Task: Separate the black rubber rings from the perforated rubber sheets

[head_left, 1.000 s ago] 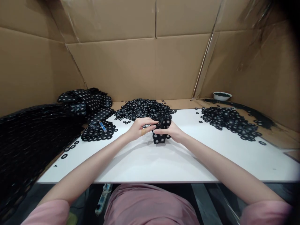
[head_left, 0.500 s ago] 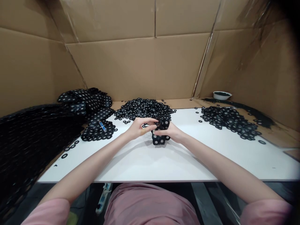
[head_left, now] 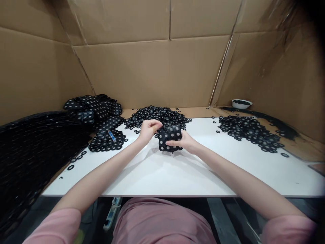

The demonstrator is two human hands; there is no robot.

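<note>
A black perforated piece with rows of round holes is raised over the middle of the white board. My right hand grips its right side, thumb across the front and the other fingers mostly hidden behind. Just left of the piece's upper edge is my left hand, thumb and forefinger pinched together; whatever may be between them is too small to make out. Behind both hands lies a heap of small black rings.
More black rings are heaped at the right, near a white bowl with dark contents. Folded perforated pieces and a blue-and-white strip lie left, beside a large black pile. Cardboard walls stand behind.
My left hand has moved up and slightly left, its fingers now pinched. The piece in my right hand has turned and shows a wider face.
</note>
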